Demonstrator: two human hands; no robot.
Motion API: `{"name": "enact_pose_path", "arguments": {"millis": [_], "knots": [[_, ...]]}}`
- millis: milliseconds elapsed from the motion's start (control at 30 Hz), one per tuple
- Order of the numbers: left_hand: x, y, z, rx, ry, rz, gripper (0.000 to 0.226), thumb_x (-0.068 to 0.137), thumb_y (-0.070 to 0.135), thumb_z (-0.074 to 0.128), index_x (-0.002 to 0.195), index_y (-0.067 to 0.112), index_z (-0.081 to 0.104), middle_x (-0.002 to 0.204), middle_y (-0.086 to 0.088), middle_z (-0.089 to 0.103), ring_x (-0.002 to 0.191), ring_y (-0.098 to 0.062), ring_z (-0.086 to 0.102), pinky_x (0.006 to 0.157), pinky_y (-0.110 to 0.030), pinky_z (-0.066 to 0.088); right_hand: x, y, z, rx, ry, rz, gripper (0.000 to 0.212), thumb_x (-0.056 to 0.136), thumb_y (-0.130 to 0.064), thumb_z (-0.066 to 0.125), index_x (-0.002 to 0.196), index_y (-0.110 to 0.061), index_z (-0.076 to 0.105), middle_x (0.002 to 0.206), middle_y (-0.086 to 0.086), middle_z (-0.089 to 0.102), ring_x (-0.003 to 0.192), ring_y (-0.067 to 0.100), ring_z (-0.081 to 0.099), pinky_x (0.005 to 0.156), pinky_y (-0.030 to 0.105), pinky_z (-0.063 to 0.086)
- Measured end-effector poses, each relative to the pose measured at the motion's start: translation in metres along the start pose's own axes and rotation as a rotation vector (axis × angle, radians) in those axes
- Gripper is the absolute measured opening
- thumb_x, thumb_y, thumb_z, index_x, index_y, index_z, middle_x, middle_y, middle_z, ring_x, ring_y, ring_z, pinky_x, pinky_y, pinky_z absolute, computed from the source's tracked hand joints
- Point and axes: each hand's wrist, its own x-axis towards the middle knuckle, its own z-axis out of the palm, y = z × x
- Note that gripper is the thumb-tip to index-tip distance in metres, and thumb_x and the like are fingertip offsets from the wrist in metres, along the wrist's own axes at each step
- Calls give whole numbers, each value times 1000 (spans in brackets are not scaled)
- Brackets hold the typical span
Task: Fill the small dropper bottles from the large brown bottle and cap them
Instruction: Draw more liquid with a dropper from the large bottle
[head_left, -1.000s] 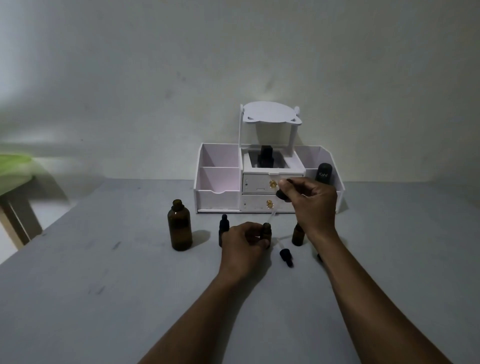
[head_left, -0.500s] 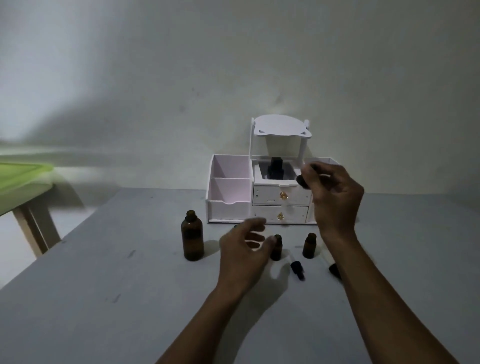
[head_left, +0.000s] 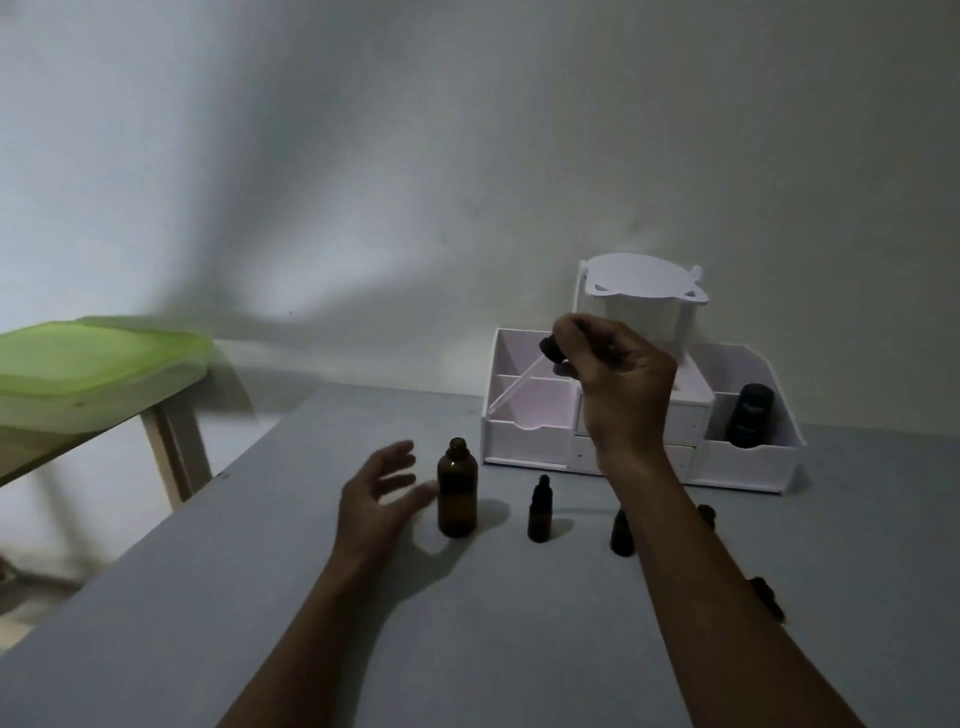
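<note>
The right hand (head_left: 621, 387) hangs high over the matte grey table (head_left: 260, 597), its fingertips pinching a black rubber-topped dropper (head_left: 552, 352) whose thin clear glass tube slants down and to the left. Lower down, the left hand (head_left: 382, 493) is spread wide and holds nothing. Its thumb is just beside the large brown bottle (head_left: 457, 491), and whether it touches the glass cannot be told. That bottle is a smooth amber cylinder with a narrow uncapped neck, standing upright about midway along the table. To its right stands a small dropper bottle (head_left: 540, 512), slim and dark, with its black top on. A second small bottle (head_left: 622, 535) peeks out beside the right forearm. A loose black cap (head_left: 769, 603) lies nearer the right edge. At the far edge sits a boxy white organiser (head_left: 530, 441) with a rounded dark jar (head_left: 748, 415) in its right compartment.
</note>
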Motion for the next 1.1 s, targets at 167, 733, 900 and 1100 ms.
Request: {"name": "enact_pose_path", "arguments": {"millis": [167,733,900,1100], "knots": [[3,-7,2,-11,-84,-7,66,66,29,81,128,24,62,119,7,66,106,-8,64,77,-18,51,-8,16,18,-5,-68,57,9,84,-13,76,93,-15,75,85,6,76,78,19,76,72,34,62],[-2,-3,3,20,-154,-20,38,78,11,79,106,35,69,104,10,72,96,-9,68,82,-25,53,-26,37,43,-195,-243,69,24,86,-23,74,109,-14,74,96,-1,76,87,10,74,82,34,61],[-4,0,2,20,-141,-39,37,77,13,81,102,38,69,99,16,72,92,-6,69,74,-19,51,-34,45,49,-320,-338,36,25,87,-21,73,111,-13,74,97,-1,76,90,3,70,75,5,51],[-3,-2,0,58,-143,-9,36,77,18,82,108,33,69,101,13,73,92,-7,70,84,-27,58,-47,63,47,-477,-453,108,24,85,-23,76,107,-15,76,104,0,76,91,6,70,87,20,56]]}}
